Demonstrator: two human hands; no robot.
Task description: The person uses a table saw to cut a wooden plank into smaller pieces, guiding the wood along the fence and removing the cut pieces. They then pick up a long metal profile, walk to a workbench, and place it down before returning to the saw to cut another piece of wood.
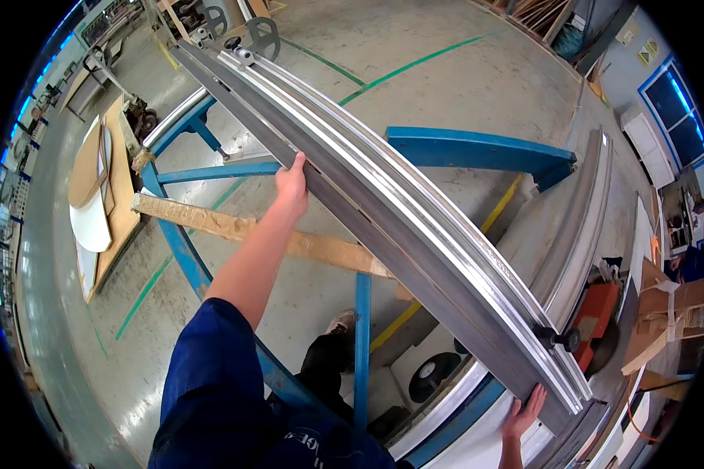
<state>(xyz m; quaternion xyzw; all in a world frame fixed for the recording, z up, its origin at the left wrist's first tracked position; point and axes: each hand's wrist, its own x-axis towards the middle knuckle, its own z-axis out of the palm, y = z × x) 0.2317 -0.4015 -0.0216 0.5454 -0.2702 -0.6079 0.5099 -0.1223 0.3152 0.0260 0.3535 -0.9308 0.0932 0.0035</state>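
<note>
Long dark grey boards point(414, 270) run diagonally from the far left to the near right, side by side with a thin gap between them. My left hand point(293, 187) grips the near edge of these boards around mid-length, thumb on top and the other fingers hidden. At the near right end, my right hand point(526, 412) rests with its fingers stretched out flat on the board's surface. A silvery aluminium rail point(438, 211) lies along the boards' far side. It carries a black knob point(562, 338) at its near end.
Beneath stands a blue metal frame point(181, 254) with a cardboard-wrapped bar point(211, 221) across it. A blue beam point(477, 148) is beyond the rail. Sheet offcuts point(105, 195) lean at left; a red machine part point(594, 313) and cardboard boxes point(673, 313) stand at right.
</note>
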